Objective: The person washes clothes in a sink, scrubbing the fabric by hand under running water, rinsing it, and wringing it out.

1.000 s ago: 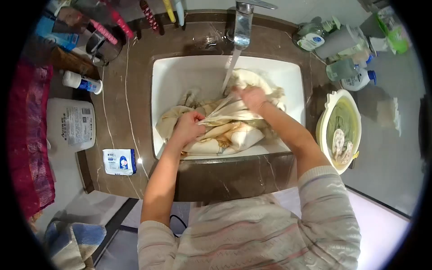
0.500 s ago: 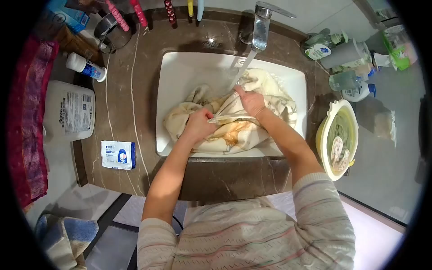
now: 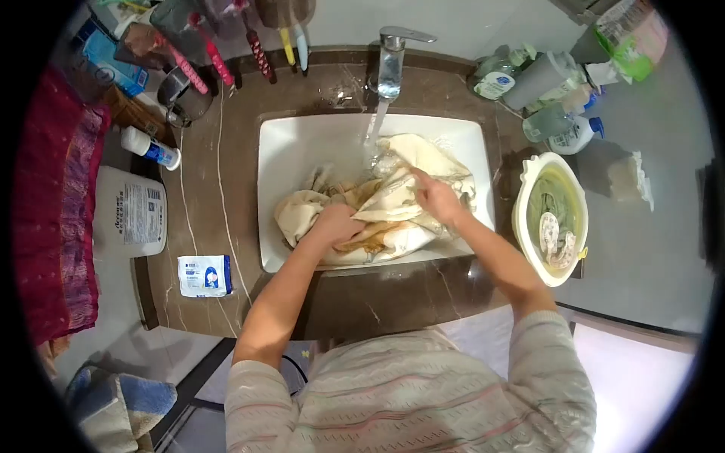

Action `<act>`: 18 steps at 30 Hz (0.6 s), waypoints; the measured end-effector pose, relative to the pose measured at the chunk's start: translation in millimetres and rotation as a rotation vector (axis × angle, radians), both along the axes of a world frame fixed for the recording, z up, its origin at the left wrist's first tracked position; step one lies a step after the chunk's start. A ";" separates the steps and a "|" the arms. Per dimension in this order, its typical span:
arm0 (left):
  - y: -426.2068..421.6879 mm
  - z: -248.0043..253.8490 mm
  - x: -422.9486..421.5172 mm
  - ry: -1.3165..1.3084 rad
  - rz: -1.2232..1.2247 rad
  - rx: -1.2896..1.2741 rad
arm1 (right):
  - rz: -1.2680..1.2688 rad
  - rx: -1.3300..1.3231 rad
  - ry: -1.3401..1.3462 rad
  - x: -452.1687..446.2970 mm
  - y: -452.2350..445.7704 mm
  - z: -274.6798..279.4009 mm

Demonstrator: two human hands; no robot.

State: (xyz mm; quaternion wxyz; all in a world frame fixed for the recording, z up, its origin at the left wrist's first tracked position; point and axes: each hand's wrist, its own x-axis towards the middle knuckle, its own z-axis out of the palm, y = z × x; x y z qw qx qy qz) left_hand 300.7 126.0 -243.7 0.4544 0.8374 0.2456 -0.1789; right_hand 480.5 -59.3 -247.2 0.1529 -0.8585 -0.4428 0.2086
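A cream cloth point(image 3: 404, 238) with brown-orange patches lies bunched and wet in the white sink point(image 3: 294, 143). Water runs from the chrome faucet point(image 3: 390, 72) onto its far side. My left hand point(image 3: 336, 225) is closed on the cloth left of the middle, its fingertips partly hidden in the folds. My right hand point(image 3: 438, 200) grips a raised fold farther right, near the water stream, with thumb and fingers drawn together. Between both hands the fabric is pulled into a ridge. What kind of cloth article it is, I cannot tell.
At the right stands a yellow-rimmed basin point(image 3: 521, 219) with green cloth and a patterned item inside. Several bottles, including a green-labelled soap bottle point(image 3: 495, 83), line the back right. A blue-white packet point(image 3: 204, 276), a white jug point(image 3: 136, 215) and toothbrushes point(image 3: 260, 57) are on the left.
The head view has shifted, so the sink appears lower and farther left. My right hand has moved rightward across the sink with the fold. The left hand stays on the cloth.
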 end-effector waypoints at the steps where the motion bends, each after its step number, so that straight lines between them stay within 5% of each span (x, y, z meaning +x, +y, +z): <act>1: -2.4 18.4 5.0 0.001 0.080 -0.154 | -0.106 0.056 0.072 -2.2 -10.4 -0.4; 6: -24.5 98.1 48.2 -0.348 0.206 -0.612 | -0.496 0.274 0.574 -3.2 -42.5 -4.4; 10: -33.1 160.1 78.6 -0.688 0.179 -0.888 | -0.647 0.532 1.023 -3.0 -38.5 55.5; 14: -35.5 235.9 81.8 -0.886 0.031 -1.444 | -0.830 0.982 0.970 -10.7 -9.5 152.7; 18: -18.7 209.3 62.2 -0.997 0.163 -1.591 | -0.637 0.950 0.959 29.3 -17.2 149.2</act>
